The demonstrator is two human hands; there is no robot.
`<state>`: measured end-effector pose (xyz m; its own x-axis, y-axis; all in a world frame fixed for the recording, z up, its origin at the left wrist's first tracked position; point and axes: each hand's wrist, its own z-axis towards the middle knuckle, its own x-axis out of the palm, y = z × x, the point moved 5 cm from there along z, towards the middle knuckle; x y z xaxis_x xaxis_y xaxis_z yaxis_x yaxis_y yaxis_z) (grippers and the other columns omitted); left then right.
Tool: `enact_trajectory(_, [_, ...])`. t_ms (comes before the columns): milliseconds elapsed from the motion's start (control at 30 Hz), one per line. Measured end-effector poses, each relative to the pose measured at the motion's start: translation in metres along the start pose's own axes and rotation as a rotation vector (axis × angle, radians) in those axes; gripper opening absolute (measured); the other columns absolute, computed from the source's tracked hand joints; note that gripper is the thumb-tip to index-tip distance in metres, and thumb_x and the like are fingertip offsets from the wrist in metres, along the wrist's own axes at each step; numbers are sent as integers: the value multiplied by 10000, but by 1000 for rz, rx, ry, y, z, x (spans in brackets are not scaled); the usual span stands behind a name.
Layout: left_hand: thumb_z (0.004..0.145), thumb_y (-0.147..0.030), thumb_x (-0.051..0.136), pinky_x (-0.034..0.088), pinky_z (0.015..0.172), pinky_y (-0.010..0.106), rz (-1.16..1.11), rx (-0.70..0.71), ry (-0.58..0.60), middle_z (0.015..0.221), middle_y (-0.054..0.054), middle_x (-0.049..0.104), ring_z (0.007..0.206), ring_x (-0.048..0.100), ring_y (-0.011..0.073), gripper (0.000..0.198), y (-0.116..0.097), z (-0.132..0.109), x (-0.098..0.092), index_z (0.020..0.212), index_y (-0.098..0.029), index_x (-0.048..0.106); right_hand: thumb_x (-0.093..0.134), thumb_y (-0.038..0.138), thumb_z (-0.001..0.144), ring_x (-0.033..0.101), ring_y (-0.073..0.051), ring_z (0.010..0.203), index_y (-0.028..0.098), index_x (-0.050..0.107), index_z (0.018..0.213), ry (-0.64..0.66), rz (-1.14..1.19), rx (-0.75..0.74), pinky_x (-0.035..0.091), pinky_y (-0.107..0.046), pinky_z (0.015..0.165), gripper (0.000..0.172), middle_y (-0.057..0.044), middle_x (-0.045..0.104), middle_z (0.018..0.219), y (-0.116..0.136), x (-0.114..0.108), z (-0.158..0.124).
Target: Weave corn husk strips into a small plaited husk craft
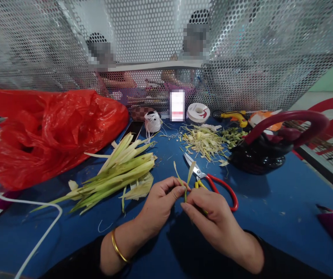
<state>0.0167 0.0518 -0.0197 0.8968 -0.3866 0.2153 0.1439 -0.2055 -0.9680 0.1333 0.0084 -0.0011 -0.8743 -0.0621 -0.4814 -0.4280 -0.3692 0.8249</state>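
My left hand, with a gold bangle on its wrist, pinches thin strips of pale green husk between thumb and fingers. The strips' split ends point up and away. Close beside it, my right hand is closed, thumb and forefinger gripping the lower end of the same strips. Red-handled scissors lie just beyond my right hand, blades pointing away. A yellow-handled tool shows partly beside them, its rest hidden. Left of my hands lies a pile of long green husk leaves.
A red plastic bag fills the back left; a white cable curves at front left. Husk scraps, a ribbon spool, white thread, a lit screen and a dark kettle stand farther back. People sit behind the perforated panel.
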Motion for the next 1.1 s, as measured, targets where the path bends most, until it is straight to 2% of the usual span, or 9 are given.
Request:
enact_trajectory(100, [802, -301, 698, 418, 749, 222, -48, -53, -40, 791, 14, 668, 764, 557, 126, 153, 5, 3, -4, 741, -161, 711, 475, 223, 946, 440, -120, 575, 202, 453, 640, -33, -29, -19, 339, -267, 564, 307, 32, 468, 600, -1, -1, -2])
enact_trajectory(267, [794, -344, 720, 419, 719, 205, -177, -152, -52, 805, 26, 684, 744, 564, 110, 188, 11, 6, -8, 835, -165, 759, 477, 290, 960, 524, -142, 662, 205, 577, 836, -260, -8, 107, 399, -265, 606, 180, 1, 567, 730, -15, -16, 0])
enact_trajectory(367, [777, -332, 739, 432, 723, 213, -260, -171, -25, 768, 28, 683, 733, 580, 116, 184, 11, 5, -5, 845, -162, 757, 548, 338, 915, 547, -156, 714, 205, 585, 848, -179, 44, 174, 425, -268, 634, 154, -13, 597, 786, -21, -13, 6])
enact_trajectory(467, [789, -348, 723, 441, 719, 217, -293, -180, -4, 763, 32, 689, 729, 591, 121, 197, 12, 4, -4, 852, -164, 756, 527, 340, 919, 489, -134, 611, 208, 539, 718, -77, 64, 217, 381, -248, 559, 241, 20, 534, 655, -22, -6, 8])
enact_trajectory(567, [797, -375, 706, 440, 738, 213, -230, -153, 6, 803, 41, 705, 764, 596, 125, 228, 11, 4, -5, 861, -163, 758, 500, 327, 930, 452, -123, 580, 206, 504, 680, -80, 33, 213, 353, -244, 539, 278, 32, 492, 618, -21, -4, 6])
enact_trajectory(700, [730, -255, 764, 442, 797, 232, -82, -76, -27, 835, 31, 716, 820, 611, 143, 124, 4, 5, -7, 820, -171, 756, 500, 300, 925, 450, -127, 590, 205, 490, 667, -72, -4, 173, 355, -251, 551, 276, 28, 489, 618, -19, -3, 5])
enact_trajectory(833, [743, -252, 731, 451, 781, 268, 18, -52, -58, 824, 44, 708, 801, 597, 164, 110, 2, 5, -8, 803, -164, 760, 493, 254, 918, 459, -132, 606, 206, 466, 647, -59, -13, 108, 363, -257, 567, 277, 21, 494, 622, -15, -6, 5])
enact_trajectory(1000, [737, -287, 732, 428, 710, 261, 32, -97, -103, 769, 38, 682, 712, 546, 145, 127, 6, 4, -11, 780, -171, 760, 500, 233, 900, 458, -129, 599, 202, 473, 632, -51, 4, 71, 361, -257, 558, 272, 23, 494, 608, -9, -7, 6])
enact_trajectory(1100, [729, -307, 741, 415, 682, 252, -12, -146, -71, 754, 42, 679, 685, 535, 138, 169, 7, 5, -11, 813, -163, 770, 501, 293, 910, 422, -122, 553, 202, 472, 599, -64, 38, 145, 338, -253, 513, 325, 31, 461, 568, -12, -9, 7])
